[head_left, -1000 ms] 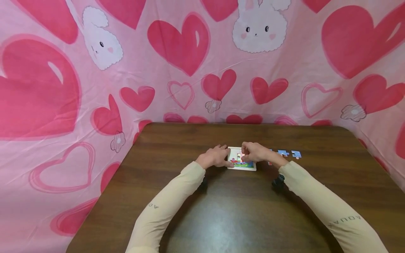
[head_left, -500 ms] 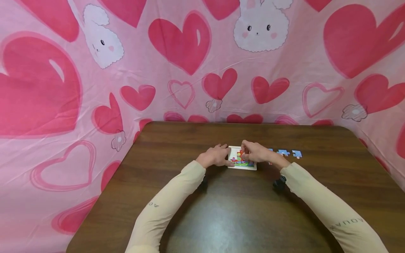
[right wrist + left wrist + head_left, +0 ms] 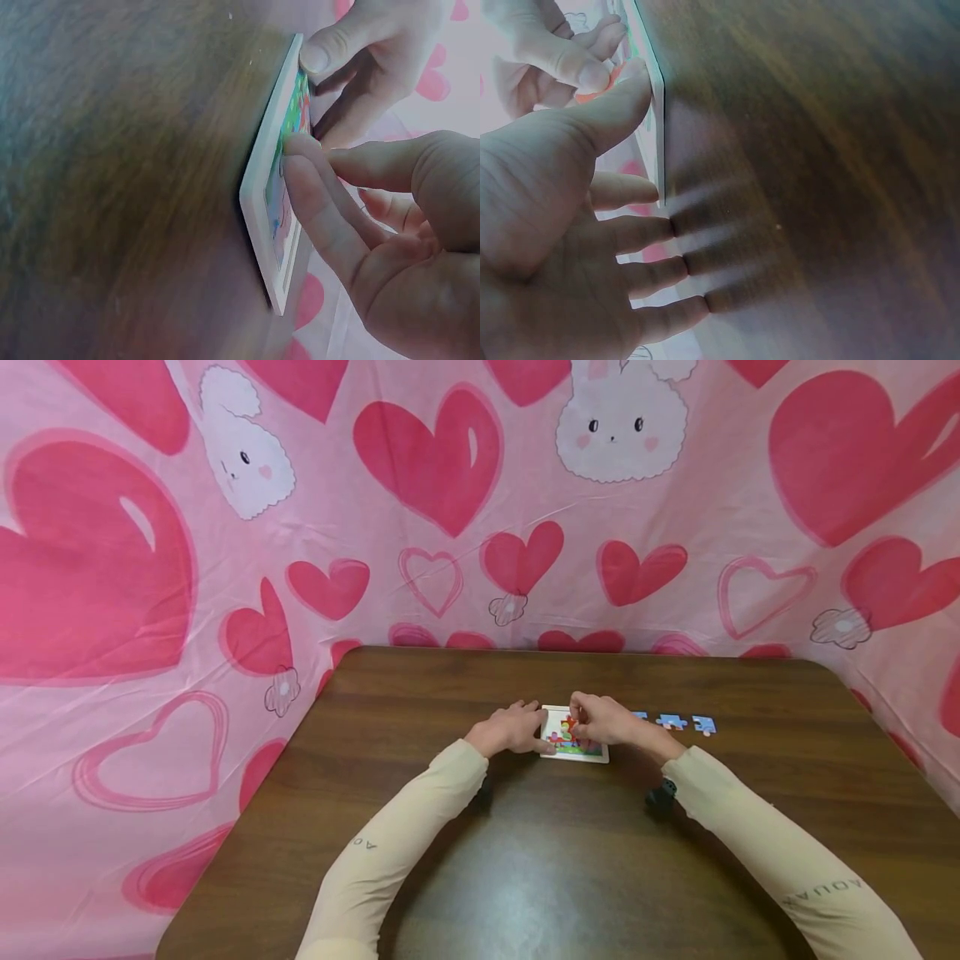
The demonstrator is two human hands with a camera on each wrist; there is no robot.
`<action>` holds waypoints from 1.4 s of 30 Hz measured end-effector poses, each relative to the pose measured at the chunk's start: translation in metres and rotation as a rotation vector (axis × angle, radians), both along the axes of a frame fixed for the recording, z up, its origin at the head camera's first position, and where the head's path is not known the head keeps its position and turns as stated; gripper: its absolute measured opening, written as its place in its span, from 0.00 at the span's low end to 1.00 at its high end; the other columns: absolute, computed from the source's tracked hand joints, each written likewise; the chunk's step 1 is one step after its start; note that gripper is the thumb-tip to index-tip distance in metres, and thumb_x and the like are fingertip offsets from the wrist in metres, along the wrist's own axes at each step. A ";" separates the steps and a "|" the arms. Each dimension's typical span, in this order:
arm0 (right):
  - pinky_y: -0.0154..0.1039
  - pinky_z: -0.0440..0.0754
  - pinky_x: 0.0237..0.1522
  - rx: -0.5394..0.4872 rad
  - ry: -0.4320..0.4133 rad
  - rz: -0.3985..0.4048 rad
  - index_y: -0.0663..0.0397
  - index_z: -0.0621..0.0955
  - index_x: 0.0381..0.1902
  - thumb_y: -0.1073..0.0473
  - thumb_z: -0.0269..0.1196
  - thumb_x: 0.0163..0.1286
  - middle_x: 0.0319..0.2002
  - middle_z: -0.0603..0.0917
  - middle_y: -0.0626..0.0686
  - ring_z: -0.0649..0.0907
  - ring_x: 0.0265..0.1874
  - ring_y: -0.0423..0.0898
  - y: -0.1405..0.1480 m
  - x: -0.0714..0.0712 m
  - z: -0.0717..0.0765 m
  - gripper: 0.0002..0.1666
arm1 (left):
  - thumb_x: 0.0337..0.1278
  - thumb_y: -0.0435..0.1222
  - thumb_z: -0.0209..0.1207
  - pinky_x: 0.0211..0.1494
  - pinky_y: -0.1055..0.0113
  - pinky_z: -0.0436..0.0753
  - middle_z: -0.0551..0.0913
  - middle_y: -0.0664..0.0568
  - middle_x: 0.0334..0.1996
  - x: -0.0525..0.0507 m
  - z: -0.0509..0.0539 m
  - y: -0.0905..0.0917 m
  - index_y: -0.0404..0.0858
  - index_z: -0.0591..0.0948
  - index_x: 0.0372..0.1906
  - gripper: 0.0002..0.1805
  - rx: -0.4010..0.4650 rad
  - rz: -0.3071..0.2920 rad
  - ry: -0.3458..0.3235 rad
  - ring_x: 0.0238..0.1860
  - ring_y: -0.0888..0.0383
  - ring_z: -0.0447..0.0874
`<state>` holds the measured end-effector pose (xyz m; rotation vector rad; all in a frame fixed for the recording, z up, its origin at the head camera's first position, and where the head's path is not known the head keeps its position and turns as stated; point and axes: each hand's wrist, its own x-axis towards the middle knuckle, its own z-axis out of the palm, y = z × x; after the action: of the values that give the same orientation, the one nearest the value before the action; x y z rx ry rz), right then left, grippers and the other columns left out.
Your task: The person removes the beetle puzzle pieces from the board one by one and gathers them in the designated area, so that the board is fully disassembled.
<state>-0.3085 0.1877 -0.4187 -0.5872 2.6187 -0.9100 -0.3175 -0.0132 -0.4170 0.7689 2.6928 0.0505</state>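
A small jigsaw puzzle [image 3: 587, 747] lies in a white-rimmed tray [image 3: 573, 758] on the table, its lower part showing a green and red picture. My left hand [image 3: 513, 729] rests at the tray's left side, thumb on the near rim and the other fingers stretched out, their tips on the table, as the left wrist view shows. Over the tray, my right hand [image 3: 606, 720] pinches a red puzzle piece [image 3: 568, 722] between thumb and fingers. Most of that piece is hidden by the fingertips. The right hand also covers the tray's upper right.
Several loose blue puzzle pieces [image 3: 671, 722] lie in a row to the right of the tray, partly behind my right hand. The brown wooden table [image 3: 525, 860] ends at a pink heart-patterned cloth [image 3: 435, 593] at the back and left.
My right fingers have shifted slightly over the tray, and more red shows beside their tips. The left hand stays in place at the tray's edge.
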 end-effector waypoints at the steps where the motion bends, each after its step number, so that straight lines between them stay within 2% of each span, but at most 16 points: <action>1: 0.39 0.85 0.25 -0.006 -0.004 0.001 0.59 0.70 0.37 0.66 0.62 0.69 0.26 0.85 0.55 0.86 0.21 0.45 0.000 0.000 0.001 0.09 | 0.59 0.63 0.57 0.74 0.45 0.63 0.56 0.46 0.78 0.000 0.000 0.000 0.45 0.65 0.73 0.42 -0.002 -0.001 0.001 0.78 0.44 0.52; 10: 0.43 0.87 0.28 -0.097 -0.094 0.012 0.60 0.68 0.37 0.66 0.59 0.71 0.32 0.88 0.60 0.89 0.25 0.48 0.005 0.003 0.010 0.08 | 0.59 0.63 0.57 0.74 0.45 0.64 0.56 0.46 0.78 0.000 0.000 0.000 0.46 0.66 0.72 0.42 -0.004 -0.001 0.007 0.78 0.44 0.53; 23: 0.46 0.87 0.31 -0.145 -0.106 0.020 0.60 0.70 0.41 0.62 0.62 0.70 0.31 0.85 0.60 0.87 0.26 0.52 0.038 0.008 0.024 0.11 | 0.59 0.61 0.59 0.75 0.45 0.62 0.56 0.47 0.78 0.001 -0.001 -0.001 0.46 0.64 0.73 0.42 0.018 0.006 0.007 0.78 0.45 0.52; 32: 0.51 0.86 0.30 -0.195 -0.127 -0.024 0.62 0.70 0.41 0.62 0.62 0.70 0.31 0.85 0.65 0.87 0.25 0.58 0.066 0.011 0.020 0.12 | 0.59 0.62 0.58 0.75 0.45 0.61 0.55 0.47 0.78 0.000 -0.002 -0.001 0.46 0.64 0.73 0.42 0.022 0.004 0.000 0.78 0.45 0.51; 42: 0.47 0.85 0.28 -0.199 -0.122 -0.048 0.64 0.69 0.42 0.63 0.61 0.71 0.30 0.83 0.65 0.85 0.23 0.54 0.097 0.014 0.014 0.12 | 0.59 0.62 0.58 0.74 0.45 0.63 0.55 0.47 0.78 -0.001 -0.003 0.000 0.46 0.65 0.73 0.42 0.006 -0.003 0.011 0.78 0.45 0.52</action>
<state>-0.2945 0.2850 -0.4045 -0.5011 2.4615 -1.1918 -0.3187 -0.0132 -0.4198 0.7768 2.7032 0.0542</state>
